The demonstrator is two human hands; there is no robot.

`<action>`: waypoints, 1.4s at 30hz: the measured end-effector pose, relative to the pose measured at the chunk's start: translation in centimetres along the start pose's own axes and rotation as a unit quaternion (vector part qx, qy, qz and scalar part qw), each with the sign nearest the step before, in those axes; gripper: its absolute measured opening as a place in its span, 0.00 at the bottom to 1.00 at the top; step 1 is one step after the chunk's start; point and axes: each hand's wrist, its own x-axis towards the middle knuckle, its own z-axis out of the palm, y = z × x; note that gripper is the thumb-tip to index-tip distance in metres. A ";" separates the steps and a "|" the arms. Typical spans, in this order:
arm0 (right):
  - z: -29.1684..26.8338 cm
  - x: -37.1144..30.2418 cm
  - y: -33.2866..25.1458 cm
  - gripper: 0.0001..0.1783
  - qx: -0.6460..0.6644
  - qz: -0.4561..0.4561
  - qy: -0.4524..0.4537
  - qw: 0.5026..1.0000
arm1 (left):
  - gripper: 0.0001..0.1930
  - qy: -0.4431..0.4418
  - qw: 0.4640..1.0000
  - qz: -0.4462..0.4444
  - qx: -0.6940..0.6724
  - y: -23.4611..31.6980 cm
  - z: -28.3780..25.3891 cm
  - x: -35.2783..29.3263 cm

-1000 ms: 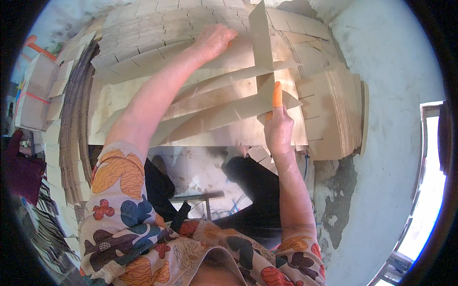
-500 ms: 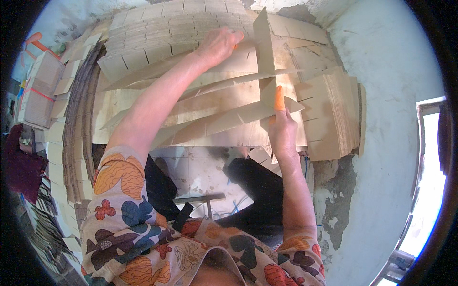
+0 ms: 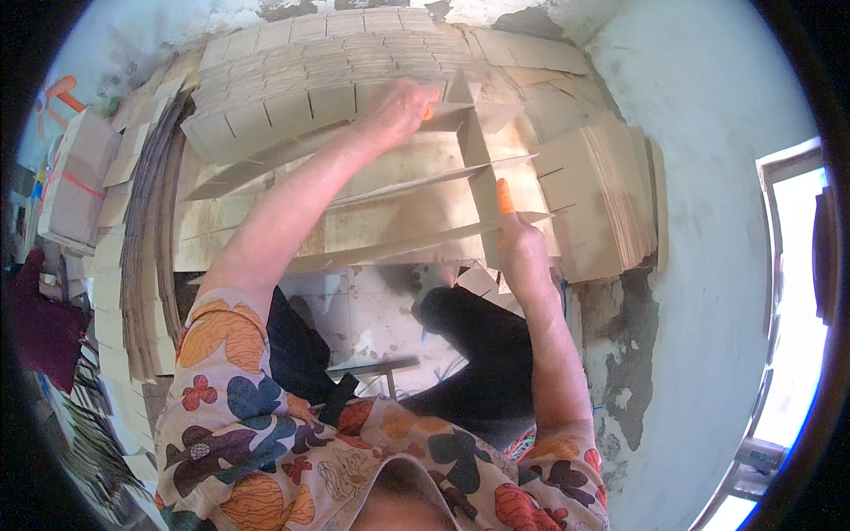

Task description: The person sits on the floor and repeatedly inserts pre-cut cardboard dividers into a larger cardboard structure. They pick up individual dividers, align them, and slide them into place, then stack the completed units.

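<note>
Three long slotted cardboard strips stand on edge, spread roughly left to right over a pale board (image 3: pixel 372 232). A shorter cardboard cross strip (image 3: pixel 485 181) runs from far to near across their right ends. My left hand (image 3: pixel 398 113), with orange on a fingertip, pinches the far long strip (image 3: pixel 305 149) close to that crossing. My right hand (image 3: pixel 524 252) is closed on the near end of the cross strip, beside the near long strip (image 3: pixel 407 244). Its index finger, in an orange finger cover, points forward along the strip. The middle long strip (image 3: pixel 407 188) is untouched by either hand.
Stacks of slotted cardboard (image 3: pixel 319 53) fill the back. Another cardboard stack (image 3: pixel 602 203) stands right, beside the wall (image 3: pixel 726 177). A long row of cardboard pieces (image 3: pixel 146 239) lines the left, near a strapped box (image 3: pixel 80 181). A metal stool frame (image 3: pixel 376 367) is below.
The cross strip has come down and toward me, and its far part now meets the far long strip. My left hand has shifted slightly left and nearer; my right hand has moved slightly nearer.
</note>
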 end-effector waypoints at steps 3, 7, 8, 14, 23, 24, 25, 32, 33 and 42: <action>0.4 0.1 1.3 0.41 -0.040 -0.004 0.010 0.999 | 0.05 -0.042 0.999 -0.020 -0.006 0.1 0.6 -0.5; 1.1 0.8 3.1 0.38 -0.089 -0.023 -0.018 0.996 | 0.07 -0.149 0.984 -0.088 -0.039 -3.2 2.5 -2.6; 1.5 0.9 4.2 0.38 -0.109 -0.012 -0.024 0.994 | 0.08 -0.156 0.981 -0.101 -0.049 -2.5 2.4 -2.2; -2.8 1.2 7.2 0.26 -0.021 0.072 -0.054 0.996 | 0.19 -0.004 0.996 -0.088 -0.029 -1.2 -0.9 -4.7; -1.8 -1.1 16.5 0.34 -0.290 0.372 0.058 0.880 | 0.18 0.075 0.991 -0.101 0.048 6.3 -8.2 -12.3; -1.4 -1.1 16.8 0.34 -0.312 0.365 0.060 0.875 | 0.18 0.074 0.991 -0.099 0.053 6.4 -8.4 -13.4; -1.1 -1.1 17.1 0.34 -0.335 0.359 0.063 0.869 | 0.18 0.073 0.991 -0.095 0.054 6.5 -8.3 -14.3; -1.5 -0.8 22.0 0.30 -0.354 0.288 0.096 0.885 | 0.16 0.085 0.990 -0.098 0.058 7.2 -8.7 -17.1; -1.8 -0.7 22.2 0.28 -0.336 0.287 0.108 0.891 | 0.16 0.085 0.990 -0.094 0.060 7.2 -8.7 -17.2; -8.8 0.4 17.4 0.19 -0.159 0.362 0.110 0.912 | 0.17 0.052 0.995 -0.079 0.044 8.8 -7.8 -17.4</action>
